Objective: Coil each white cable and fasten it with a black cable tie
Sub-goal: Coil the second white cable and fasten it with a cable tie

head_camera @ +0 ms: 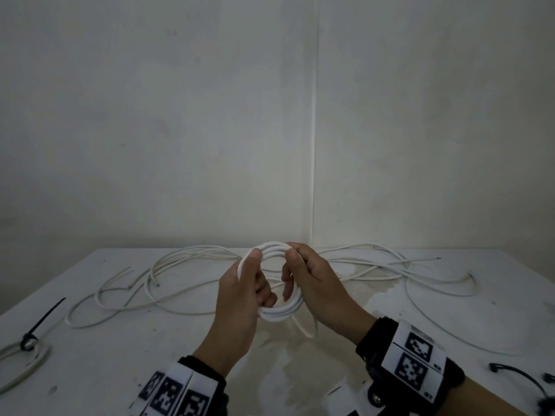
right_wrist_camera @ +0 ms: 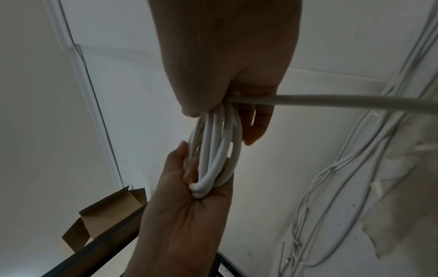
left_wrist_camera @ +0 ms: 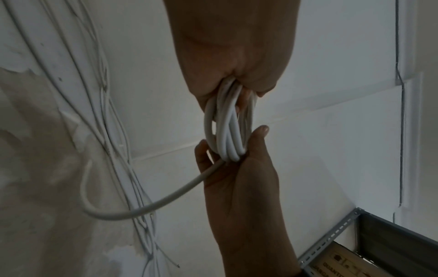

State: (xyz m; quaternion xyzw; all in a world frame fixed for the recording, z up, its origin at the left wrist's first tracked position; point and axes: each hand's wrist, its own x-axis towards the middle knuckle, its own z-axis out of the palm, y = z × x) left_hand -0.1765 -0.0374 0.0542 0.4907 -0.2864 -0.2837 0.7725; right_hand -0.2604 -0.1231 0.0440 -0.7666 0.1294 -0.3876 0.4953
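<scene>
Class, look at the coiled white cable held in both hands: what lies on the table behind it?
Behind the coiled white cable, loose white cables sprawl across the table. The left hand and right hand cover where they cross.

We grip the white cable coil [right_wrist_camera: 219, 150] between our right hand [right_wrist_camera: 227, 56] and left hand [right_wrist_camera: 187, 215]. One loose cable strand [right_wrist_camera: 355, 102] runs rightward. A cardboard box [right_wrist_camera: 106, 215] sits lower left.

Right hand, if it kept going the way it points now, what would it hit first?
Probably the left hand: the right hand points left across the coil both grip. Depth is unclear.
</scene>
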